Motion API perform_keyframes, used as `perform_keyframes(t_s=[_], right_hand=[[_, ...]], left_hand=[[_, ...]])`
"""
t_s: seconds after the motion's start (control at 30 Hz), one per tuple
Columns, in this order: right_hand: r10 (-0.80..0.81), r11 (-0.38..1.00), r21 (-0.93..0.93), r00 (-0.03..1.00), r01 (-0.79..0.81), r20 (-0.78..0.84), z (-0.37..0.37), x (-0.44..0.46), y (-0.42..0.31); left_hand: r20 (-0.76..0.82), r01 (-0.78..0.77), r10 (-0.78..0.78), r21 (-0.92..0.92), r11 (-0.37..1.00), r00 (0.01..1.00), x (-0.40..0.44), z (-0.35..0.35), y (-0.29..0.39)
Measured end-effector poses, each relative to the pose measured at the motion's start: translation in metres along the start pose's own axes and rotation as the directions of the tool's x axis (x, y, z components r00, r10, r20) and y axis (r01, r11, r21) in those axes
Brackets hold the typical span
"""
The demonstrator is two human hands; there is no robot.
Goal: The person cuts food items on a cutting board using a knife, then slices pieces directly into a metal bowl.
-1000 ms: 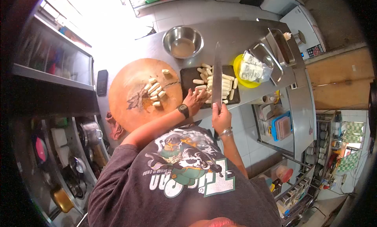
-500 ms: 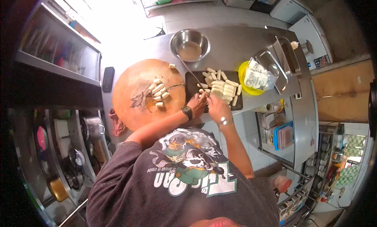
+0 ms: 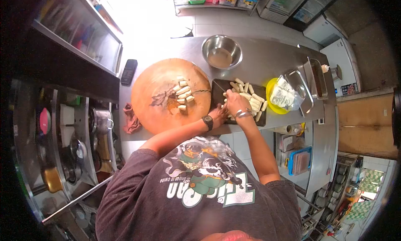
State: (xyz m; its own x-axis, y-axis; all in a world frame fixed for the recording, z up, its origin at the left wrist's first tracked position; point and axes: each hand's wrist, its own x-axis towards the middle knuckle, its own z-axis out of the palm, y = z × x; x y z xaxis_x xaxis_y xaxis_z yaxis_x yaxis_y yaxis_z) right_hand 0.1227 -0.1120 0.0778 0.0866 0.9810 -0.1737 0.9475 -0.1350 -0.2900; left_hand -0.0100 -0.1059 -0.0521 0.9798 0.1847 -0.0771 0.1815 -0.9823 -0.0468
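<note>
My right hand (image 3: 236, 102) is closed around the handle of a knife, whose thin blade (image 3: 219, 86) points toward the far left over the dark tray (image 3: 262, 123). Inside that tray lie many pale, finger-shaped pieces (image 3: 255, 100), some stacked in rows. My left hand (image 3: 218, 114) rests at the tray's near left corner with fingers curled, close against the right hand. Its fingertips are partly hidden, so what they grip does not show. To the left, several shorter pale pieces (image 3: 184, 90) sit on a round wooden chopping board (image 3: 146, 80).
A steel bowl (image 3: 222, 53) with some liquid stands behind the tray. Right of the tray are a yellow bowl (image 3: 273, 106) with white packets (image 3: 284, 94) and steel pans (image 3: 316, 78). A black phone-like object (image 3: 129, 72) and a reddish cloth (image 3: 132, 120) lie left of the board.
The view has shifted, so the table sits further right. My right hand has moved up over the tray, and less blade shows. A lone piece at the board's far edge is gone from there.
</note>
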Motion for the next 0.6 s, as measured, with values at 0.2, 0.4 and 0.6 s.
perform_keyframes(t_s=[0.2, 0.4, 0.6], right_hand=[[-0.02, 0.996, 0.08, 0.997, 0.025, -0.071, 0.003, -0.011, -0.022], [0.049, 0.961, 0.275, 0.995, -0.025, -0.081, -0.002, -0.058, -0.029], [0.158, 0.894, 0.442, 0.975, -0.074, -0.155, 0.003, -0.098, -0.006]], left_hand=[[-0.041, 0.163, -0.197, -0.409, 0.898, 0.98, 0.02, 0.024, 0.008], [-0.195, 0.141, -0.25, -0.447, 0.883, 0.948, 0.018, 0.033, 0.012], [-0.261, 0.128, -0.252, -0.411, 0.902, 0.932, 0.015, 0.019, 0.01]])
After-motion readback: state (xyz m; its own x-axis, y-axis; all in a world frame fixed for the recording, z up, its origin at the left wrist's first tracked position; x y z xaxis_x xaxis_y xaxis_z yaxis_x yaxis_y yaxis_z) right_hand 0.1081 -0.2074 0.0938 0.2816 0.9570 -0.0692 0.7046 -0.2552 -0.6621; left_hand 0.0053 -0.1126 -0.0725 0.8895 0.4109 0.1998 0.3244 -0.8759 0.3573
